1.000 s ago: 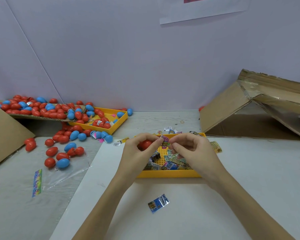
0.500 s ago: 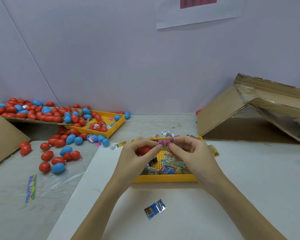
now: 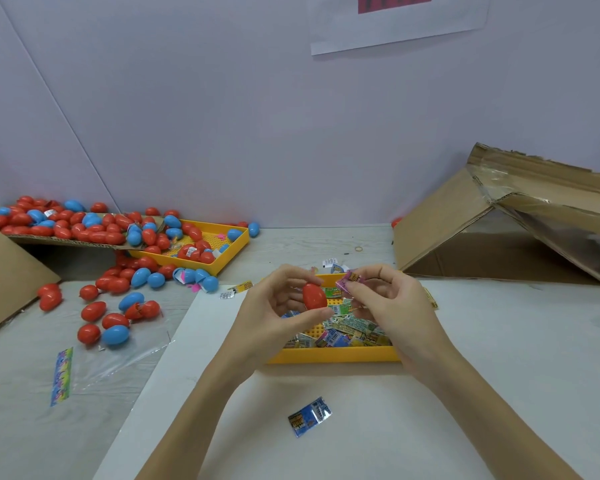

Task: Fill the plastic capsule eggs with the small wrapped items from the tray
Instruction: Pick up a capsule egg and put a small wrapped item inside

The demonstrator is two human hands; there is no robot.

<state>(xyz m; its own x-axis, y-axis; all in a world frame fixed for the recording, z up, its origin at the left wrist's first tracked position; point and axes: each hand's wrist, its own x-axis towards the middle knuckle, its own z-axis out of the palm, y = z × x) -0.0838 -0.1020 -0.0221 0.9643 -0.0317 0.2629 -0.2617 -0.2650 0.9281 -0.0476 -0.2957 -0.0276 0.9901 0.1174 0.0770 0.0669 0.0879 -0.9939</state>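
Nearest the camera, a loose blue wrapped item (image 3: 309,416) lies alone on the white sheet (image 3: 499,393) that covers the worktop (image 3: 312,242). Beyond it stands the yellow tray (image 3: 333,355), holding a heap of small wrapped items (image 3: 343,332). Above the tray, the left hand (image 3: 274,313) holds a red capsule egg (image 3: 314,296) upright, thumb below and fingers (image 3: 291,271) curled over its top. Just beside it the right hand (image 3: 392,306) pinches a pink wrapped item (image 3: 351,279) between thumb and fingertips, close to the egg's upper right. Further left, red and blue eggs (image 3: 115,306) lie scattered on the worktop, with more in a second yellow tray (image 3: 236,249) and on a cardboard flap (image 3: 63,240). Far right sits a collapsed cardboard box (image 3: 499,237) against the wall.
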